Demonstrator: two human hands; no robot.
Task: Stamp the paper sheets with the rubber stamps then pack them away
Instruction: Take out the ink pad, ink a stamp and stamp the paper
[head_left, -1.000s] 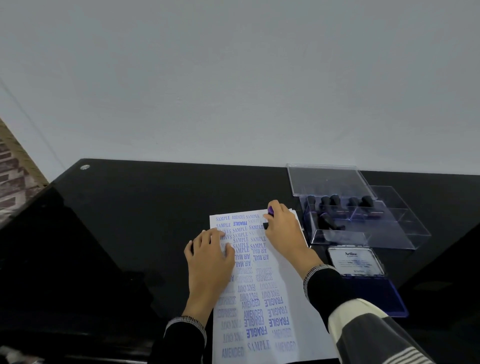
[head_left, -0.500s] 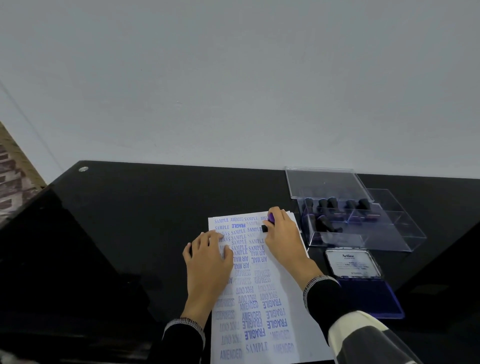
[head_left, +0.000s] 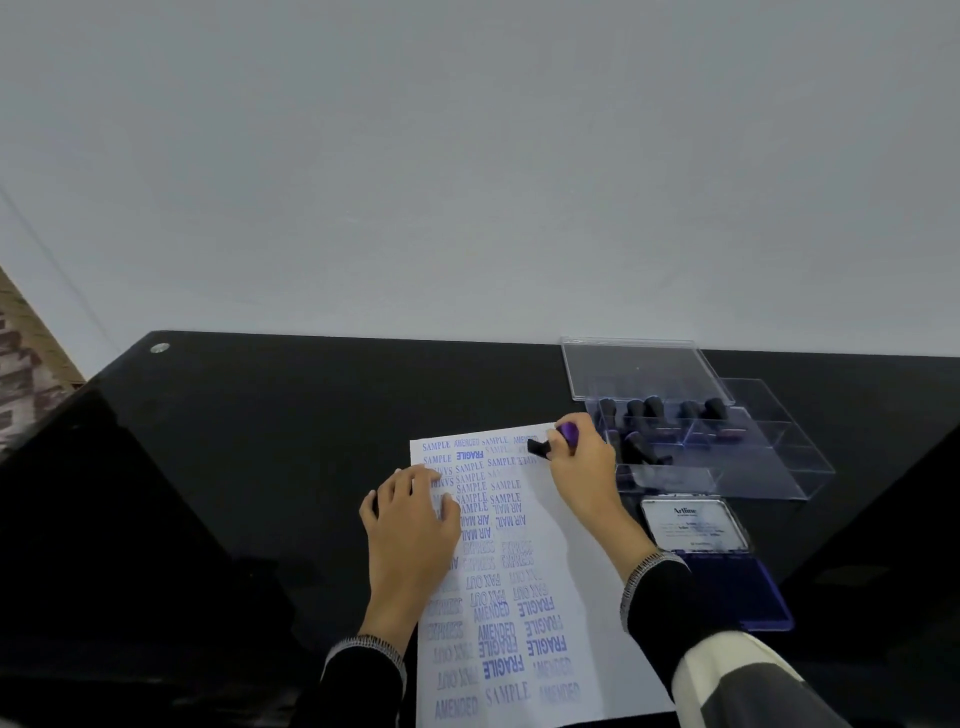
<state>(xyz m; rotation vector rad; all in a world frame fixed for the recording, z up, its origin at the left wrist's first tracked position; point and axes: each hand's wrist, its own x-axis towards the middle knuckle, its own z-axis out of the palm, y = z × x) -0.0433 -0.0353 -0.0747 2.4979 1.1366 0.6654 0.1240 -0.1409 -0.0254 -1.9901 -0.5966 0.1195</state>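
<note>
Now right hand (head_left: 582, 467) grips stamp (head_left: 550, 441), seemingly just above paper (head_left: 566, 525)

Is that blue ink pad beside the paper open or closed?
Open. The blue ink pad shows its dark inked surface, and its labelled lid is swung back behind it on the black table.

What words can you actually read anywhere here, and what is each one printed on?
"SAMPLE", "AMENDED", "FRAGILE", "AIR MAIL", "EXPRESS", "FAX OUT": blue stamp prints repeated, some upside down, on the paper sheet.
"Artline": brand on the label inside the ink pad lid; the smaller lines beneath are too small to read.
Stamps in the clear box: no readable text.
Stamp held by the right hand: face not readable.
</note>
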